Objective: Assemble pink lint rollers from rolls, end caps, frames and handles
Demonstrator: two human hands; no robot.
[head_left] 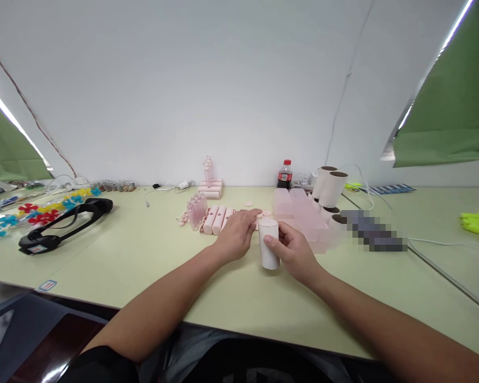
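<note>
My right hand (297, 252) is wrapped round a white cardboard tube (269, 247), its thumb across the near side. The tube stands upright, with a pale lid or disc at its top. My left hand (238, 234) reaches forward beside it with outstretched fingers, near small pink pieces (265, 213) behind the tube; whether it touches them I cannot tell. Partly hidden by my left hand, several pink cylindrical cases (215, 219) lie side by side. To their left stands a group of clear pink bottles (197, 209). A thin pink disc (248, 204) lies further back.
Translucent pink boxes (293, 205) stand right of the tube, with tall white cardboard tubes (333, 190) beside them. A cola bottle (285, 174) is near the wall. At left lie a black headset (66, 226) and colourful flower shapes (43, 214). Cables cross the right side.
</note>
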